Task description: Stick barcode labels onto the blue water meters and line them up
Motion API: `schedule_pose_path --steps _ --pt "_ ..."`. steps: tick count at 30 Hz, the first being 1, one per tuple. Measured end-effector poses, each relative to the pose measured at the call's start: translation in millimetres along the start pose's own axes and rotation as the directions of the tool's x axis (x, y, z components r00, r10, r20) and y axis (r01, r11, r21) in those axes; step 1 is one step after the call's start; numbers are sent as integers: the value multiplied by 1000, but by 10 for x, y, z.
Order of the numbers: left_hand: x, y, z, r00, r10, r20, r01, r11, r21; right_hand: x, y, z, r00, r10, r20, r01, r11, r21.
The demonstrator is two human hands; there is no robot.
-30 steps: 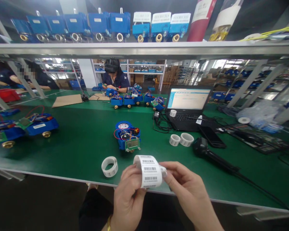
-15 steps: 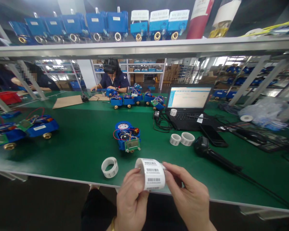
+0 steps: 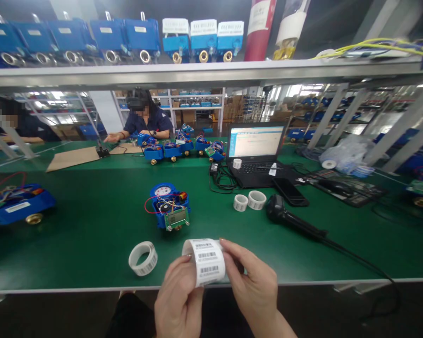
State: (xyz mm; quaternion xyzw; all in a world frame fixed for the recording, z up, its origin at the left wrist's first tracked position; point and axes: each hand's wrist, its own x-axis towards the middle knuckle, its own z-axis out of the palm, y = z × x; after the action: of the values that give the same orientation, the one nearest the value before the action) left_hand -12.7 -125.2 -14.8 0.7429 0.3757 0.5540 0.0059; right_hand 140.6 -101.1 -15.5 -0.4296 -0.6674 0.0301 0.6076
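you have the label roll (image 3: 208, 264) between your two hands, at the near edge of the green table (image 3: 91, 234). your left hand (image 3: 181, 293) is closed round the left side of the roll, with the fingers bent. your right hand (image 3: 254, 277) is nearly closed also: thumb and forefinger pinch at the right edge of the same roll. what exactly is between these fingertips, i cannot tell, because the hand covers it.

about how far the work is: on the side of the roll which faces you, the barcode labels sit in their row, and i see no place where one is missing. so this roll seems to me far from used up. the open blue unit (image 3: 167, 209) before you has its wires and display board uncovered, and i find no barcode label on its visible sides. the blue unit at the left (image 3: 38, 199) carries a white label, so there, at least, one is in place. another roll (image 3: 148, 268) lies left of your hands, untouched.
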Motion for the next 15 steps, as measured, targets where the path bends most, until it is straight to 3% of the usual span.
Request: schedule_pose_path --steps 6,10,15 --pt "-39 -77 55 998 27 55 -29 999 41 -31 76 -7 997 73 -17 -72 997 37" --pt "-2 -116 81 989 120 82 -126 989 72 -95 196 -27 981 179 79 -186 979 79" --pt "58 -114 127 980 170 101 -179 980 88 -139 257 -34 892 412 186 -448 861 242"
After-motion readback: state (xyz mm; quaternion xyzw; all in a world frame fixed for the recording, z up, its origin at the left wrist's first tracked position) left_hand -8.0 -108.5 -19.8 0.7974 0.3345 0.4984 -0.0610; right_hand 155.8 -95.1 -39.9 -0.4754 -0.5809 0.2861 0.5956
